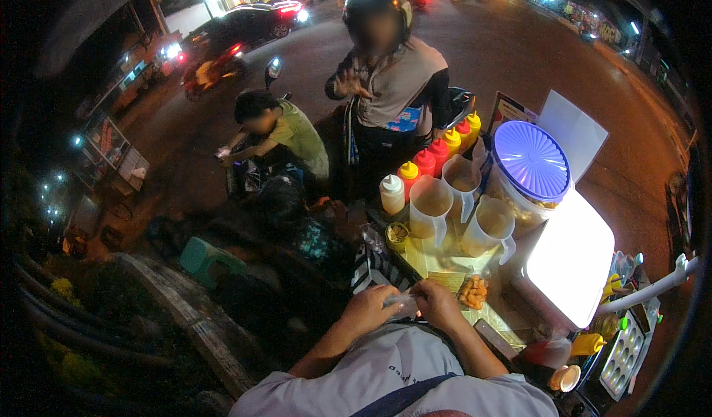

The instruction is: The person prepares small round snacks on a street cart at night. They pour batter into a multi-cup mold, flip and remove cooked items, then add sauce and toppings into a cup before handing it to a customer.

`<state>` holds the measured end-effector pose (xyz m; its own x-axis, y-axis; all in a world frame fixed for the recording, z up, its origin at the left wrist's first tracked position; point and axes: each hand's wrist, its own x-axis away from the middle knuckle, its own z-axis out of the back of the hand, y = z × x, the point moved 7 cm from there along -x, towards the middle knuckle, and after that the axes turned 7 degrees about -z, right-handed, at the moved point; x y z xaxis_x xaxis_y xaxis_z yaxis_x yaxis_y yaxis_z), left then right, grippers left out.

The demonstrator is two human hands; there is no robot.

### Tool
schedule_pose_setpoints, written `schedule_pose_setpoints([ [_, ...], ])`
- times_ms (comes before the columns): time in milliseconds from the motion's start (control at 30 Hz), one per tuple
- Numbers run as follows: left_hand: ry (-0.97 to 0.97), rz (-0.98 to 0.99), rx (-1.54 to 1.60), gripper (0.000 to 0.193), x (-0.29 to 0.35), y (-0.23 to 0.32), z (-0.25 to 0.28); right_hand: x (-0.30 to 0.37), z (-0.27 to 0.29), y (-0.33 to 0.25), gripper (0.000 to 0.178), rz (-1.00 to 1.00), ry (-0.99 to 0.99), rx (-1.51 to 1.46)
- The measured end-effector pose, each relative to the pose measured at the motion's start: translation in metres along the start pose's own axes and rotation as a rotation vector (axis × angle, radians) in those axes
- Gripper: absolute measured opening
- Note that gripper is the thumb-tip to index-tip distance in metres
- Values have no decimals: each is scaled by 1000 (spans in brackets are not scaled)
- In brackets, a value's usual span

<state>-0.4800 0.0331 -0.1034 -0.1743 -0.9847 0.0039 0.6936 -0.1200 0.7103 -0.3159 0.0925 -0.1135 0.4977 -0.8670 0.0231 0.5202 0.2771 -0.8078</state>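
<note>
Looking down from the head view: both hands meet low at centre, just above the person's chest. Left hand [368, 307] and right hand [437, 302] pinch a small clear plastic bag [404, 300] between them; fingers of both are closed narrow on its edges. Bag contents cannot be told.

Just right of the right hand, a clear bag of orange-brown fried pieces [473, 291] lies on the table [445, 265], which is covered by a yellowish mat. Behind it stand three translucent pitchers [430, 207], holding a pale liquid, close together. A small cup [397, 234] sits just left of the nearest pitcher. Behind the pitchers runs a row of squeeze bottles [426, 163]: one white, several red and yellow, side by side.

Right of the pitchers: a large clear tub with a blue ribbed lid [531, 159], and beside it a bright white lit box [569, 261]. A dimpled cooking tray [623, 356] sits at lower right, well apart from the hands.

Beyond the table, a helmeted person [386, 68] stands with one hand raised; another person [278, 131] crouches to the left. Dark street behind, with vehicles.
</note>
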Motion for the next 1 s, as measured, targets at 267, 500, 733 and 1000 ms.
schedule_pose_setpoints([
  [267, 32, 181, 307, 31, 1, -25, -11, 6, 7, -5, 38, 47, 94, 318],
  [500, 253, -65, 5, 30, 0, -16, 10, 8, 12, 14, 50, -255, -84, 339],
  [733, 209, 78, -108, 25, 4, -22, 10, 8, 20, -4, 37, -65, -63, 189],
  [1000, 199, 31, 46, 23, -9, -10, 0, 14, 16, -76, 23, 328, -123, 5],
])
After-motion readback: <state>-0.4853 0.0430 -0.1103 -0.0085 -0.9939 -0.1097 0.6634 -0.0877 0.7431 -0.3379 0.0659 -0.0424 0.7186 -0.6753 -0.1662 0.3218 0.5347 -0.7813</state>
